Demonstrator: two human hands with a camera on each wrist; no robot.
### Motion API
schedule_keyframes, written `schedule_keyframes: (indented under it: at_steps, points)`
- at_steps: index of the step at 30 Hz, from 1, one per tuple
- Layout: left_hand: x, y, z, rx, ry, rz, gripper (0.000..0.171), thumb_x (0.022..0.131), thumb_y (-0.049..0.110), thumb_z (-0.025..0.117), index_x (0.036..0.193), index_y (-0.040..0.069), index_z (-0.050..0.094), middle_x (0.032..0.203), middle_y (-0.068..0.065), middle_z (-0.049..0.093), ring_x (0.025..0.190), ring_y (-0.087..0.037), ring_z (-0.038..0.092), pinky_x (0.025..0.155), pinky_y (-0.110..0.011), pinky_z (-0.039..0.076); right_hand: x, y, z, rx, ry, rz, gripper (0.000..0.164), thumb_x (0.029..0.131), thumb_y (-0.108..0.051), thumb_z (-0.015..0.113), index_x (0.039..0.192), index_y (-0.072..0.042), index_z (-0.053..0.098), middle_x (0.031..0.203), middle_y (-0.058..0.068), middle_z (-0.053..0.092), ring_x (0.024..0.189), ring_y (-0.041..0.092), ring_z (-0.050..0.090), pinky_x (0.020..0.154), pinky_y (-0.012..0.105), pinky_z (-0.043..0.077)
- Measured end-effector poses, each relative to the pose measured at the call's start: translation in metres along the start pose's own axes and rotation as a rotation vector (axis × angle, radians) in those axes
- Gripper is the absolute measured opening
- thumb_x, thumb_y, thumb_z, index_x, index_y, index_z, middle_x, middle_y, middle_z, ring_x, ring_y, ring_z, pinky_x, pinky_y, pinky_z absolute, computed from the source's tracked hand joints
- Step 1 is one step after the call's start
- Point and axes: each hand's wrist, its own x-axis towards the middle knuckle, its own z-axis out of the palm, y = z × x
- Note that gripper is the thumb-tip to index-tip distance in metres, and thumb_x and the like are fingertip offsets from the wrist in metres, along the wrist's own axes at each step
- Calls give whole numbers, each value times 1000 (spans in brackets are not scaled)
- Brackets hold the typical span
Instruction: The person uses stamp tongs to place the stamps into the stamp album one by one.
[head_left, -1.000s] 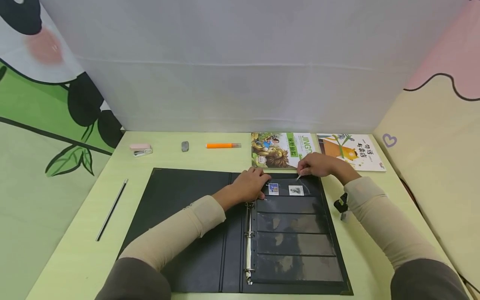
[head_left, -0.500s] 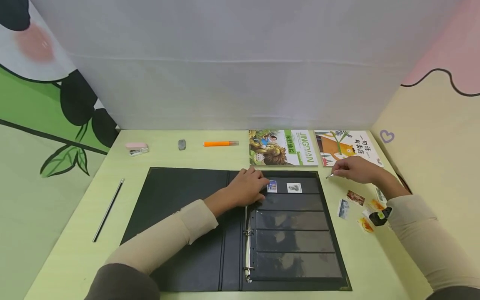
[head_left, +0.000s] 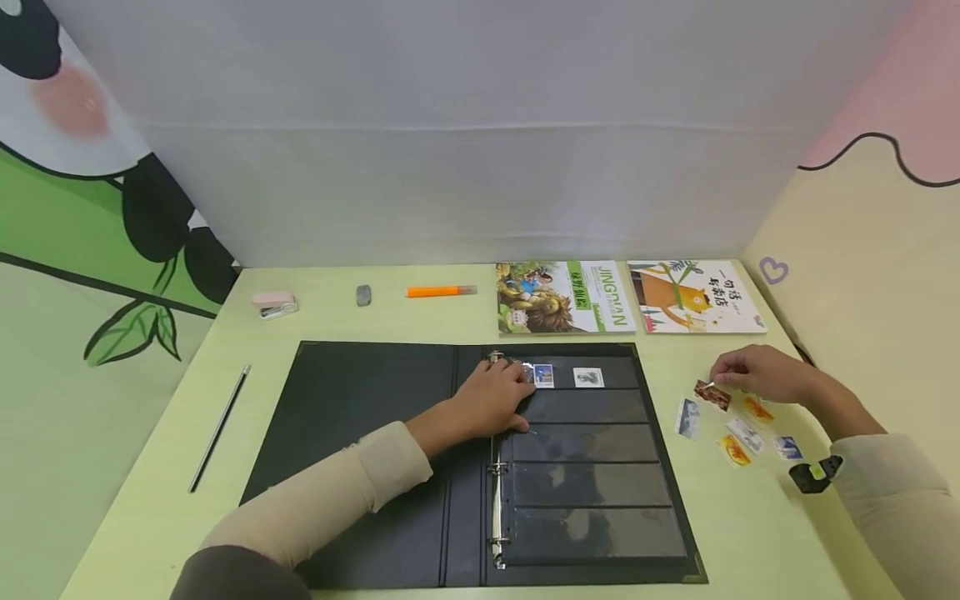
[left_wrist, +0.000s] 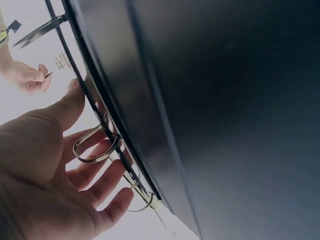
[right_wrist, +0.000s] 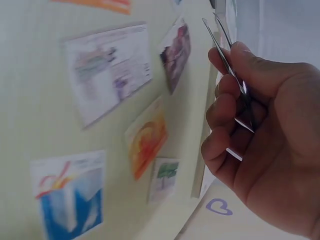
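A black ring-bound stamp album (head_left: 375, 467) lies spread on the table, its clear-pocketed page on the right. My left hand (head_left: 486, 398) rests over the rings (left_wrist: 95, 145) and the page's upper left edge, fingers relaxed. Two stamps sit in the top pocket: a blue one (head_left: 543, 376) and a grey-white one (head_left: 588, 377). My right hand (head_left: 765, 372) pinches metal tweezers (right_wrist: 244, 89); in the head view their tips are at the brown stamp (head_left: 714, 397), though contact cannot be told. Around it lie a white stamp (head_left: 746, 435), orange stamps (head_left: 734, 451) and blue ones (head_left: 787, 447).
Two picture books (head_left: 566, 297) lie behind the album. Along the back are an orange pen (head_left: 441, 292), a grey eraser (head_left: 363, 295) and a pink stapler (head_left: 275, 304). A pencil (head_left: 220, 427) lies left. Walls bound the table's back and sides.
My right hand, with the tweezers, has moved right from the album's top pocket to the loose stamps. My left hand stays at the rings, its thumb slightly lower.
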Motion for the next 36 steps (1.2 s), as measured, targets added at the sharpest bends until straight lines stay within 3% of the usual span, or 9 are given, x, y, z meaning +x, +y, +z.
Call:
schedule_keyframes:
  at_steps: [8, 17, 22, 29, 36]
  points:
    - [1, 3, -1, -16, 3, -18, 55, 83, 54, 66, 130, 28, 60, 129, 2, 58, 118, -21, 52, 99, -43, 41, -8, -1, 14, 22, -30, 5, 14, 95, -29, 57, 93, -20, 67, 80, -5, 62, 67, 3, 48, 60, 22, 37]
    - [11, 5, 3, -101, 22, -32, 49, 80, 51, 71, 122, 27, 61, 127, 2, 58, 118, -21, 50, 100, -44, 40, -23, 0, 3, -63, -1, 52, 11, 94, -27, 60, 92, -22, 69, 82, -6, 62, 70, 3, 47, 61, 22, 35]
    - [9, 3, 2, -120, 4, -61, 50, 78, 49, 74, 120, 25, 60, 124, 2, 60, 117, -21, 50, 99, -43, 40, -14, 0, 12, -16, -33, 23, 15, 95, -31, 58, 92, -21, 69, 79, -6, 59, 67, 1, 46, 59, 21, 35]
    - [11, 0, 2, -164, -10, -47, 57, 77, 48, 75, 123, 21, 57, 123, -2, 58, 112, -23, 49, 100, -46, 39, -4, -4, 26, 35, 20, -12, 17, 96, -30, 56, 89, -19, 68, 77, -5, 59, 67, 1, 47, 61, 21, 37]
    - [7, -1, 1, -190, -3, -36, 58, 79, 46, 74, 127, 19, 55, 124, -5, 56, 113, -25, 48, 100, -46, 39, -4, -8, 26, 52, 24, -18, 19, 97, -31, 55, 92, -19, 68, 78, -4, 58, 69, 2, 48, 61, 21, 37]
